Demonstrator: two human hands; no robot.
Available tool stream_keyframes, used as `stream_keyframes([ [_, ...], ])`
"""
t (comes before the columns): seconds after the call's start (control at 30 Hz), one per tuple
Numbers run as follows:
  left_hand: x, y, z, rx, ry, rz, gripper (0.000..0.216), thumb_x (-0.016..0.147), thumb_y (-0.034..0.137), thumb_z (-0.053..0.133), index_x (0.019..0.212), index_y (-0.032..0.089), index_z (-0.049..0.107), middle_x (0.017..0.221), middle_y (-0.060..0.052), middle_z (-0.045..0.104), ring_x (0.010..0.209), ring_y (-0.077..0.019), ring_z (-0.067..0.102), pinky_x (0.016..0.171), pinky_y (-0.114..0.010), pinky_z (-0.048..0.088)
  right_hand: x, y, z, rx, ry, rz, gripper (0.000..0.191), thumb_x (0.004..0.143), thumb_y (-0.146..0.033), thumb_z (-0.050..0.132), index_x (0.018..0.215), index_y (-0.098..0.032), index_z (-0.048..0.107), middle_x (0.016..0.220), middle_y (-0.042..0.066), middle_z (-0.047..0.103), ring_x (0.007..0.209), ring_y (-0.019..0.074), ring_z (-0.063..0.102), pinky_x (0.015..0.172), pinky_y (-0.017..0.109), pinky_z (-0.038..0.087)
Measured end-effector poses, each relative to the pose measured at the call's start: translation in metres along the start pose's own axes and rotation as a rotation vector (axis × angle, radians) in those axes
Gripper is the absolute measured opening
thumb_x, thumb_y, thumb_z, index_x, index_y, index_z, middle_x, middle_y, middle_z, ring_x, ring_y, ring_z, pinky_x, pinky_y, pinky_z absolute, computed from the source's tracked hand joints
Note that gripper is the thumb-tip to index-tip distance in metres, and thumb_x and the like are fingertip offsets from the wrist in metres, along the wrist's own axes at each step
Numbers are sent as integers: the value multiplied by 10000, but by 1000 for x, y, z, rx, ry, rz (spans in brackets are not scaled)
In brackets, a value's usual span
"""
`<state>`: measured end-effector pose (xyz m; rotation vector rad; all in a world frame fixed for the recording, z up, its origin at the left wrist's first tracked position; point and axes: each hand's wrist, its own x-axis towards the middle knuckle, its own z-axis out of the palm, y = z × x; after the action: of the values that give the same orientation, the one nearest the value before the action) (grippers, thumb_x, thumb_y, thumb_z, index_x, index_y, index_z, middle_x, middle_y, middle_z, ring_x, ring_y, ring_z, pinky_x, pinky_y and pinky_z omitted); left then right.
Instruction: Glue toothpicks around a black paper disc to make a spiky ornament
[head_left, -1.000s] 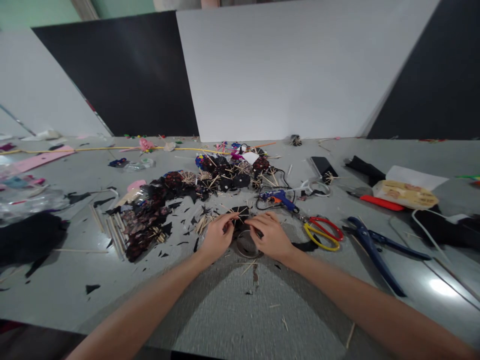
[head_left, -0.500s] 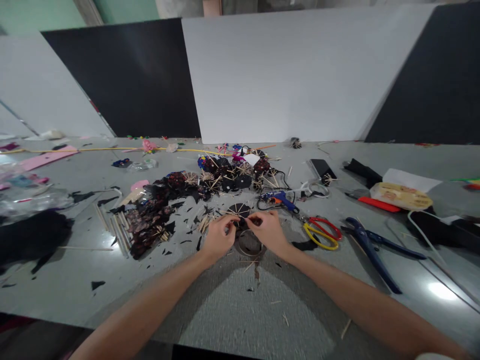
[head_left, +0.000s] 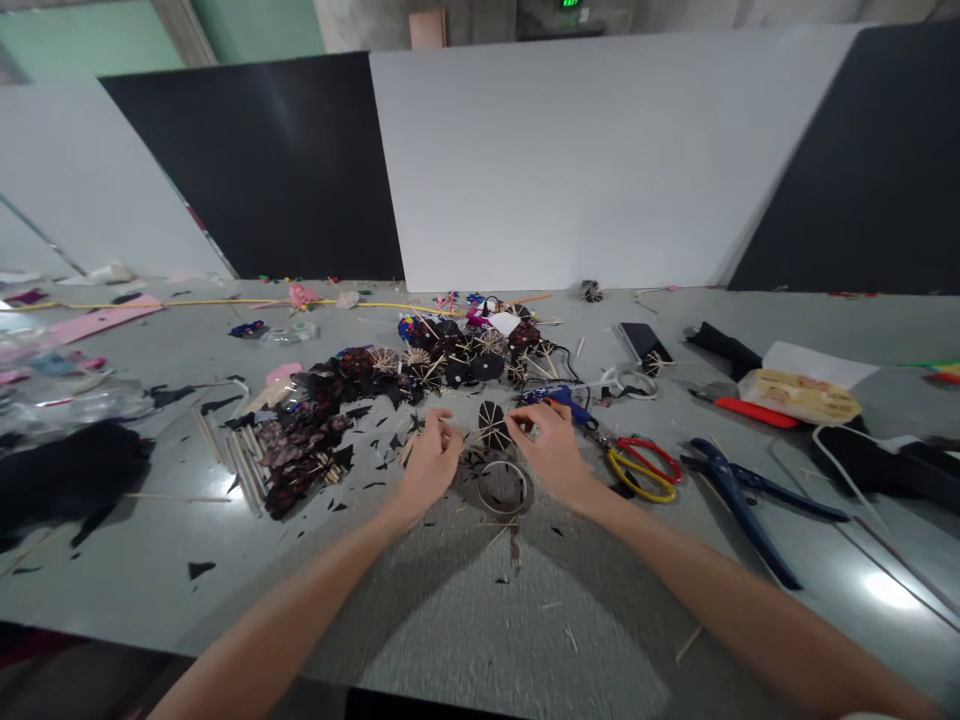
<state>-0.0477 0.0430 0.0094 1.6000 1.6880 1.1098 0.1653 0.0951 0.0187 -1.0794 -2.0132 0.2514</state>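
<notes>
Black spoked disc [head_left: 493, 424] between hands, right hand [head_left: 553, 452] pinching its edge, left hand [head_left: 431, 462] curled, grip unclear

The left hand [head_left: 429, 465] and right hand [head_left: 553, 455], both bare, each with an uncovered forearm behind the wrist. Fingers slender. Far behind the right hand, a pale sliver [head_left: 862, 715] at the arm's upper end is possibly a sleeve edge.
</notes>
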Motion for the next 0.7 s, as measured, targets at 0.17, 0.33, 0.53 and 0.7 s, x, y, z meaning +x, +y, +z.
stream_keyframes([
  [0.17,-3,0,14,-483,-239,-196,291,946,373,559,1168,238,428,891,-21,722,563,-132,599,535,-257,442,6,-6,-15,-60,9,-109,201,1060,-355,536,979,-245,683,968,48,761,927,243,669,979,433,370],
  [0.33,-10,9,16,-726,-347,-198,425,892,435,676,1164,223,427,934,-60,751,613,-142,663,600,-276,494,10,-9,-23,-64,22,-134,234,1069,-367,517,981,-249,699,962,46,752,940,245,660,999,436,368],
  [0.53,-12,12,12,-842,-401,-148,545,829,408,783,1163,233,390,883,-33,761,635,-143,695,700,-304,554,10,-10,-27,-76,-13,-189,231,1089,-363,493,1002,-240,670,973,36,741,950,237,655,1015,439,334],
  [0.7,-13,9,15,-774,-366,-54,729,854,392,779,1369,253,281,894,-34,775,645,-170,732,693,-322,591,8,-12,-30,-99,-49,-238,236,1097,-352,474,1037,-235,670,988,45,741,958,241,634,988,436,345],
])
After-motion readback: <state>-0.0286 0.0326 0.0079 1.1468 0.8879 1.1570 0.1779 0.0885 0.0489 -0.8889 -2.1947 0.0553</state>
